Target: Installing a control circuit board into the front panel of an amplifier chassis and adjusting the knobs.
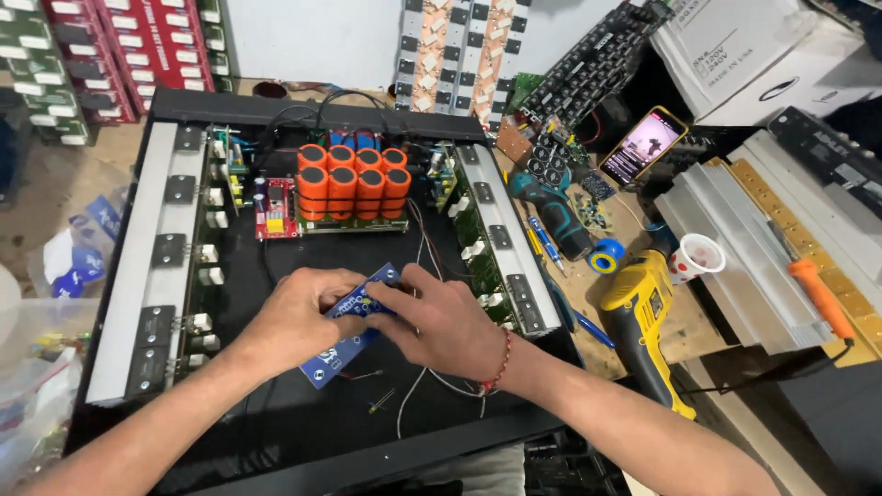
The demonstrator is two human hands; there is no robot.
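- Centrally, low in the frame, both hands meet over a blue board [354, 332]; it sits above the black floor of an open chassis [276, 432], just below the middle of the picture
- left hand [292, 321] comes in from the lower left; its fingers are curled and clamped on the board's upper left edge
- right hand [441, 321] comes in from the lower right, a red bracelet [501, 360] at the wrist; its fingertips are closed on the board's upper end, near the board's top corner
- board's long axis runs on a slant, from lower left to upper right of the frame; its lower end points toward the bottom left, its upper end toward the orange capacitors [354, 179]; the face is turned up to the camera
- capacitors stand in a cluster at upper centre, well apart from the hands; a red board [276, 209] lies just left of them
- heatsinks [152, 266] run along the chassis's left and right sides
- loose wires [418, 404] trail beneath the right hand
- at the right of the frame lie a yellow drill [643, 312], a teal driver [551, 213] and a phone [645, 145]
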